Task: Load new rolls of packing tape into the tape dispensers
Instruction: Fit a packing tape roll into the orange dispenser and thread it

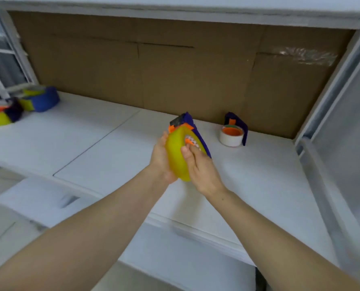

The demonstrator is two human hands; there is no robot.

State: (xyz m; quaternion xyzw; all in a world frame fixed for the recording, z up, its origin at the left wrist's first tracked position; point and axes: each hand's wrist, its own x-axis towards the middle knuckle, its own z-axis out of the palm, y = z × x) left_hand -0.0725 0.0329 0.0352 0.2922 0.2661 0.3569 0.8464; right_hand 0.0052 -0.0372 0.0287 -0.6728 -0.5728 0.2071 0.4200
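Both hands held a tape dispenser [196, 131] in the air above the white table [91, 141], a little in front of the brown cardboard [175, 76] that lined the back wall. The dispenser had a purple body, orange fittings and a grey cutter at its upper end, and a yellow roll of tape [175, 155] sat in it, edge-on to the camera. The left hand [160, 160] cupped the roll from the left and below, with its fingers curled round the far side and its palm against the yellow band. The right hand [201, 168] gripped from the other side: its thumb pressed on the roll's near rim, and its fingers bent in together against the orange hub at the open face, so the rim was pinched between them. Near the back wall to the right, a second purple dispenser [239, 124] stood on the table with a white roll [231, 138] in it. Well apart at the far left of the table lay two more dispensers, one blue and yellow [42, 99], the other [3, 116] nearer the edge with a yellow roll and an orange middle. A patch of clear tape [305, 55] shone on the cardboard at the upper right.
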